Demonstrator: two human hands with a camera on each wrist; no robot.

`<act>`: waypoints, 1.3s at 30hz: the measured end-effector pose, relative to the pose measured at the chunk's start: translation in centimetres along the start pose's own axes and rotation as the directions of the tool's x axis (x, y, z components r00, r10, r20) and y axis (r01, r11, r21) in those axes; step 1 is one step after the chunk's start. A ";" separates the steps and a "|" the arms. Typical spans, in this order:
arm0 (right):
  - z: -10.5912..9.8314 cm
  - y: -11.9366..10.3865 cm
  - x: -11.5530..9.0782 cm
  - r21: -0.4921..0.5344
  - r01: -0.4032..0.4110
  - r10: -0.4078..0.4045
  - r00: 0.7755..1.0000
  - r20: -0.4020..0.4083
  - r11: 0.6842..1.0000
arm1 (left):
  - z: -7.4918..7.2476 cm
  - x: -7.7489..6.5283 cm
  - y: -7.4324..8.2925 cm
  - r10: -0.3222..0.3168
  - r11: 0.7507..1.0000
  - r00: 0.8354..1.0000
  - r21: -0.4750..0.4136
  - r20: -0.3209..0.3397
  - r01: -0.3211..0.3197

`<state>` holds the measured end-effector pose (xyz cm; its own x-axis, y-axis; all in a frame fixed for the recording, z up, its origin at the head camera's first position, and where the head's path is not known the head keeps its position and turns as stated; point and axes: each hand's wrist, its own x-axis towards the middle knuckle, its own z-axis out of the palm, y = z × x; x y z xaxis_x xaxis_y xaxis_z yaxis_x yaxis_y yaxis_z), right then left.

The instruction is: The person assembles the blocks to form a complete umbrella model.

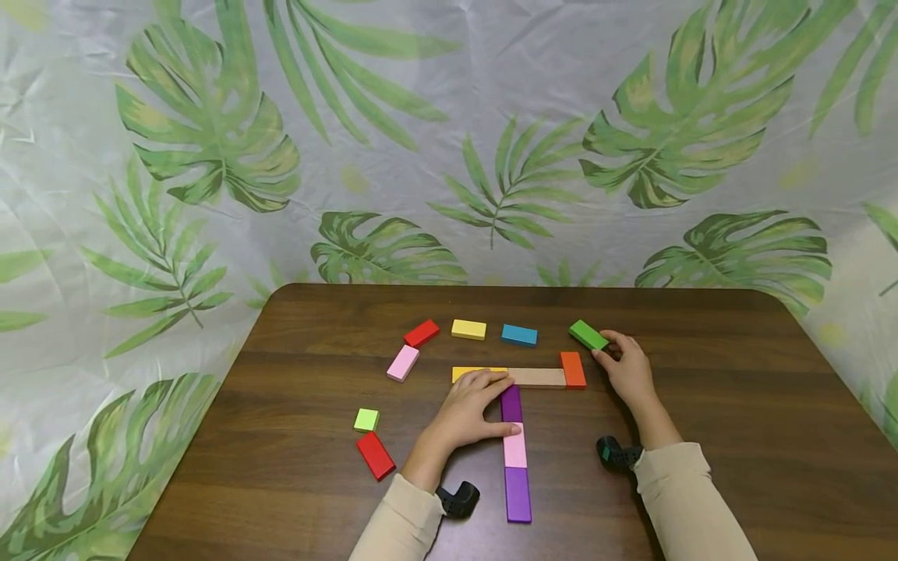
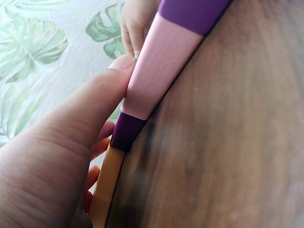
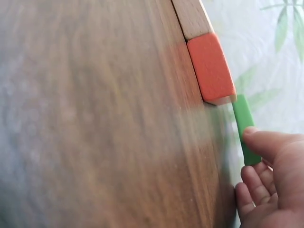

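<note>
On the table [image 1: 295, 506], a green block [image 1: 588, 334] is pinched by the right hand [image 1: 629, 374], seemingly being placed. The left hand [image 1: 463, 411] is unclenched; careful alignment seems needed next.

Head view high, forward-down; wrist views low, close; all share table [image 1: 765, 389].

Grn blk [image 1: 586, 334] looks smooth; tbl [image 1: 744, 405], wood-grained.

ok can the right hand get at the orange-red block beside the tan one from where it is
Probably yes: the orange-red block is close to the right hand, with no other block between them, though its fingers would likely need to release the green block first.
</note>
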<state>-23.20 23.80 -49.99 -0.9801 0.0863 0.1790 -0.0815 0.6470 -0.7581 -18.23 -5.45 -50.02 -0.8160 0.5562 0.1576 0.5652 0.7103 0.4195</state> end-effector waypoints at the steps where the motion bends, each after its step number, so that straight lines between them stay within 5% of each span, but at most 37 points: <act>1: 0.0 -0.1 0.0 0.004 0.004 -0.004 1.000 -0.001 1.000 | 0.0 0.0 0.0 0.001 1.000 1.000 -0.002 -0.002 -0.001; 13: 0.6 -1.3 0.1 0.068 0.043 -0.042 0.999 -0.012 0.997 | 0.0 -0.2 0.0 -0.008 1.000 1.000 -0.007 0.002 0.008; 39: 2.2 -3.1 0.8 0.029 0.092 -0.094 0.993 0.066 0.995 | -0.1 0.0 0.0 0.020 1.000 1.000 0.002 -0.016 -0.020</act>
<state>-24.16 20.17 -48.91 -0.9778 -0.0249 0.2080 -0.1769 0.6299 -0.7563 -18.23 -5.53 -49.99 -0.8063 0.5634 0.1799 0.5816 0.7000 0.4145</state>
